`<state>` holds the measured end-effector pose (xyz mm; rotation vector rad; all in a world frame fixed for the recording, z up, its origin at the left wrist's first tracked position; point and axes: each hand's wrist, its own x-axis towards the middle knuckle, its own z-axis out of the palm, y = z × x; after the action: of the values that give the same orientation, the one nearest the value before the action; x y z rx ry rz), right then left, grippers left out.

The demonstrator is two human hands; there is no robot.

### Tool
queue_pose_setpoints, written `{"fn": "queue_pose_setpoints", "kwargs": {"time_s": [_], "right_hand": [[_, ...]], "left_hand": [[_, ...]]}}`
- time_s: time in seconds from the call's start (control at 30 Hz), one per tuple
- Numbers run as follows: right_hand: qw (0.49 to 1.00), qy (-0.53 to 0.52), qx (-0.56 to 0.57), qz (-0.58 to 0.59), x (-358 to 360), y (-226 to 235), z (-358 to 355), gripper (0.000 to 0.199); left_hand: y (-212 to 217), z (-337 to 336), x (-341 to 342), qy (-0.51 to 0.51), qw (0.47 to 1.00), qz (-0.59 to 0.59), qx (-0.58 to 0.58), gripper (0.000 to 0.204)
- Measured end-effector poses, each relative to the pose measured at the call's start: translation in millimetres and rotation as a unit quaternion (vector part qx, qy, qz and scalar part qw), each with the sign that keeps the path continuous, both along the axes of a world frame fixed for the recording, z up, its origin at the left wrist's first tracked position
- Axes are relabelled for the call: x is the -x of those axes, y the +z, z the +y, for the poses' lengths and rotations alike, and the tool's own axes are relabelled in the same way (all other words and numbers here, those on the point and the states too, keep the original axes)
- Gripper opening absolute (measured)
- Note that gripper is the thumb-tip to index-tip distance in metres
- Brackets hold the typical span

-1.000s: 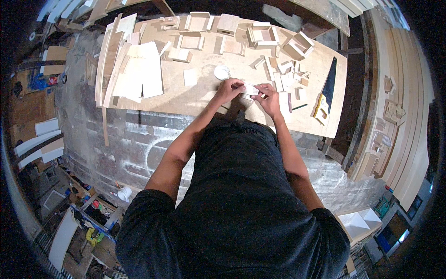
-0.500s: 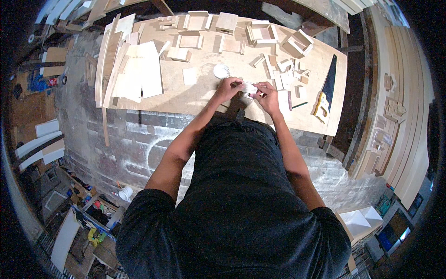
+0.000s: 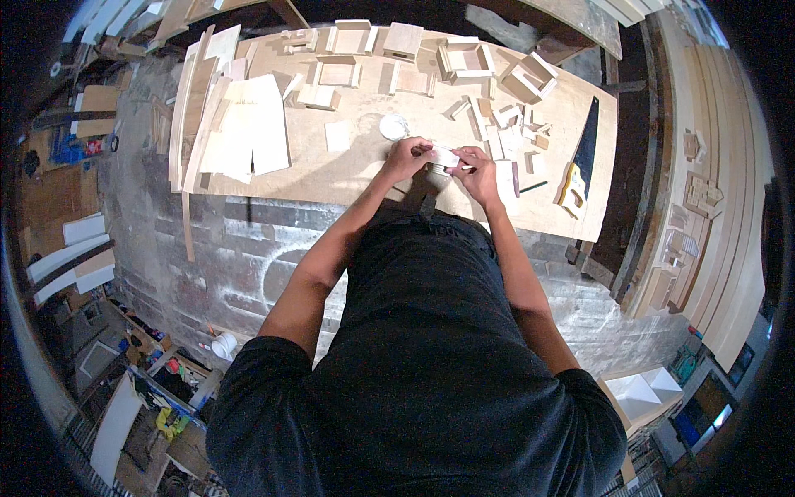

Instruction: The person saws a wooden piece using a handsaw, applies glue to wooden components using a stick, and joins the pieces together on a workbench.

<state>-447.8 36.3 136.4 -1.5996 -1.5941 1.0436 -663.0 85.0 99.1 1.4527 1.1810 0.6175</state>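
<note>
Near the front edge of the workbench, both of my hands are closed on a small whitish piece [image 3: 445, 156] whose exact kind I cannot make out. My left hand [image 3: 408, 159] pinches its left end, while the fingers of my right hand [image 3: 474, 172] grip its right end. Just beyond my left hand stands a round white tub or lid [image 3: 394, 127]. To the right of my right hand lie a pale flat piece with a dark reddish edge [image 3: 507, 180] and a dark pencil-like stick [image 3: 533, 187].
The plywood bench top [image 3: 331, 178] carries open wooden boxes [image 3: 465, 60] along its far side. Small wood offcuts [image 3: 513, 124] are scattered right of centre. A handsaw [image 3: 585, 157] with a yellow handle lies at right. Boards and pale sheets [image 3: 257, 124] are stacked at left.
The whitish piece has tilted slightly between my fingers. Both hands stay in nearly the same place, and the things on the bench have not moved.
</note>
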Motion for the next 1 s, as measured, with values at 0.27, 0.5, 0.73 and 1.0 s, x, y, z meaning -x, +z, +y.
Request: {"fn": "queue_pose_setpoints", "kwargs": {"time_s": [0.27,0.5,0.73,1.0], "right_hand": [[1.0,-0.005,0.004,0.012,1,2,-1,0.046],[1.0,-0.008,-0.008,0.008,1,-3,-2,0.047],[0.999,-0.019,0.028,0.016,0,-2,-1,0.048],[0.989,-0.073,0.07,0.11,-6,-20,-3,0.033]], "left_hand": [[-3,-1,-2,0.007,1.0,-0.009,-0.016,0.031],[-6,-3,-2,0.014,0.999,-0.031,-0.019,0.029],[2,-1,-2,0.025,0.999,-0.027,0.033,0.031],[8,-1,-3,0.024,0.999,-0.022,0.028,0.031]]}}
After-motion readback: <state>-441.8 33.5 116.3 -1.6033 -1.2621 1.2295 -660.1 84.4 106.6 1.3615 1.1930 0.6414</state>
